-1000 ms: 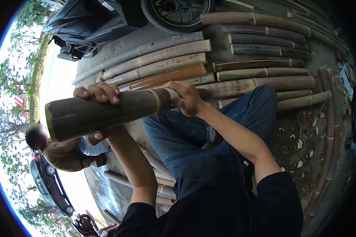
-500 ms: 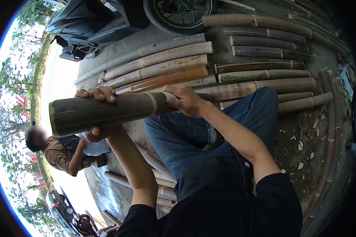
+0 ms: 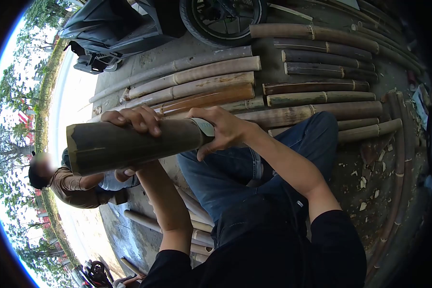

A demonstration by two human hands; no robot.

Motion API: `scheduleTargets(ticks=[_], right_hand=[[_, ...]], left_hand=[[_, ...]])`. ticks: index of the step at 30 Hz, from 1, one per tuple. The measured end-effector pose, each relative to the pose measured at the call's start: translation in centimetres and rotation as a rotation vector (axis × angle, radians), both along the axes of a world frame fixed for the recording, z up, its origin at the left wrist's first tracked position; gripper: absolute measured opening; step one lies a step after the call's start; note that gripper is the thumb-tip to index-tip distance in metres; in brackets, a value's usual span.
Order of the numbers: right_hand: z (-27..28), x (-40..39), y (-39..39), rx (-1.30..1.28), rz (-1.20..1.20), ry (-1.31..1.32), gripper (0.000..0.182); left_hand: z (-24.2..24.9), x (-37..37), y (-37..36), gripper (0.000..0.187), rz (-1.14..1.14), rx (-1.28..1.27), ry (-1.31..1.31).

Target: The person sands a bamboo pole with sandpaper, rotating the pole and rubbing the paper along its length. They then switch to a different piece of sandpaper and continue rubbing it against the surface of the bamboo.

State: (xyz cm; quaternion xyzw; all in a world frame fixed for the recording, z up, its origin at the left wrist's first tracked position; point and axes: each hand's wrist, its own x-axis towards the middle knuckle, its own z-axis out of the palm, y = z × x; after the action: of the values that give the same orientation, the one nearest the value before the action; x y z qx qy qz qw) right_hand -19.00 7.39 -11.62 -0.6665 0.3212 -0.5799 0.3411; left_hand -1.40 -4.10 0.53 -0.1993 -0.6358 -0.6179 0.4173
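Note:
A thick, dark green bamboo section (image 3: 129,146) lies across my view above my lap, its cut end with an angular rim facing left. My left hand (image 3: 134,124) is wrapped around its middle from the far side, fingers over the top and thumb beneath. At the other end, my right hand (image 3: 223,128) grips the bamboo, with the thumb below and the fingers above. Between that thumb and forefinger shows a pale green oval patch (image 3: 205,126) with faint marks on it. My crossed legs in blue jeans (image 3: 293,139) are under the bamboo.
Cut bamboo poles (image 3: 293,114) lie in rows on the ground ahead. A parked motorcycle (image 3: 115,36) stands beyond them. Another person (image 3: 69,185) in a brown top sits at the left. Pale chips (image 3: 363,183) are scattered at the right, near long bamboo poles (image 3: 399,192).
The bamboo's cut end has shifted slightly right and down. My left hand has slid toward the right end. My right hand's grip has spread wider, showing more of the pale patch.

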Motion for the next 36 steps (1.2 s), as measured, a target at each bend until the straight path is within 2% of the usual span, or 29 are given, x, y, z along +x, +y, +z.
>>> scheduleTargets(ticks=[2, 3, 5, 6, 7, 8, 9, 11, 12, 14, 16, 18, 19, 21, 23, 26, 27, 29, 31, 34, 35, 36], right_hand=[[-1.4, 0.0, 1.2, 0.043, -0.096, 0.054, 0.086], [-1.7, 0.4, 1.4, 0.04, -0.092, 0.062, 0.086], [-2.2, 1.0, 1.7, -0.022, -0.301, 0.003, 0.086], [-2.3, 1.3, 1.8, -0.026, -0.309, 0.006, 0.086], [-2.3, 1.4, 1.8, -0.08, -0.441, 0.016, 0.088], [-2.3, 1.5, 1.8, -0.134, -0.573, 0.025, 0.09], [-2.4, 1.9, 1.9, -0.132, -0.581, 0.026, 0.09], [-2.5, 2.8, 2.1, -0.108, -0.642, 0.058, 0.093], [-2.1, 2.9, 2.2, -0.105, -0.638, 0.057, 0.093], [0.0, 2.5, 2.5, -0.212, -0.572, -0.091, 0.081], [1.3, 2.6, 1.9, -0.172, -0.502, -0.191, 0.079], [2.0, 3.0, 1.4, -0.072, -0.448, -0.277, 0.073], [1.2, 3.1, 1.2, -0.066, -0.444, -0.281, 0.073], [-2.3, 3.5, 0.7, -0.06, -0.653, -0.183, 0.068], [-7.7, 3.2, 1.5, -0.045, -0.748, -0.101, 0.062], [-12.5, 2.6, 2.1, 0.077, -0.761, -0.054, 0.067], [-11.3, 2.6, 2.0, 0.09, -0.761, -0.059, 0.067], [-4.5, 3.2, 1.7, -0.004, -0.711, -0.159, 0.066], [0.7, 3.8, 0.6, -0.083, -0.773, -0.235, 0.053], [2.3, 3.2, 0.4, -0.177, -0.771, -0.182, 0.053], [1.4, 3.3, 0.5, -0.173, -0.766, -0.185, 0.053], [-0.4, 3.4, 0.9, -0.146, -0.759, -0.161, 0.061]], left_hand=[[-0.3, 0.1, 0.4, 0.09, -0.038, -0.03, 0.016], [-0.3, -0.3, 0.8, 0.09, 0.021, 0.009, 0.021], [-0.5, -1.4, 2.3, 0.09, 0.07, 0.044, 0.031], [-0.2, -2.3, 4.3, 0.089, 0.422, 0.163, 0.0], [0.1, -3.3, 5.9, 0.089, 0.77, 0.281, -0.032], [0.4, -4.2, 6.8, 0.079, 0.871, 0.152, -0.019], [0.7, -5.1, 7.6, 0.079, 0.863, 0.154, -0.021], [1.0, -6.0, 8.8, 0.073, 1.257, 0.241, -0.154], [0.8, -5.7, 8.1, 0.06, 1.219, 0.252, -0.111], [0.9, -5.1, 7.4, 0.055, 1.197, 0.27, -0.138], [0.8, -5.0, 7.7, 0.051, 1.175, 0.294, -0.199], [1.0, -5.9, 7.7, 0.052, 1.145, 0.358, -0.088], [0.7, -5.8, 7.2, 0.052, 1.151, 0.36, -0.094], [0.1, -5.1, 5.9, 0.052, 1.094, 0.368, -0.088], [0.4, -5.2, 5.5, 0.052, 1.103, 0.368, -0.081], [1.0, -5.5, 6.2, 0.052, 1.067, 0.345, -0.087], [1.2, -5.7, 6.7, 0.052, 1.027, 0.321, -0.095], [1.2, -5.9, 7.5, 0.053, 1.001, 0.302, -0.124], [1.2, -6.4, 7.3, 0.055, 0.974, 0.276, -0.118], [0.9, -6.1, 6.9, 0.057, 0.921, 0.232, -0.105], [0.8, -5.8, 6.8, 0.057, 0.927, 0.198, -0.134], [0.6, -5.5, 6.7, 0.059, 0.931, 0.162, -0.159]])
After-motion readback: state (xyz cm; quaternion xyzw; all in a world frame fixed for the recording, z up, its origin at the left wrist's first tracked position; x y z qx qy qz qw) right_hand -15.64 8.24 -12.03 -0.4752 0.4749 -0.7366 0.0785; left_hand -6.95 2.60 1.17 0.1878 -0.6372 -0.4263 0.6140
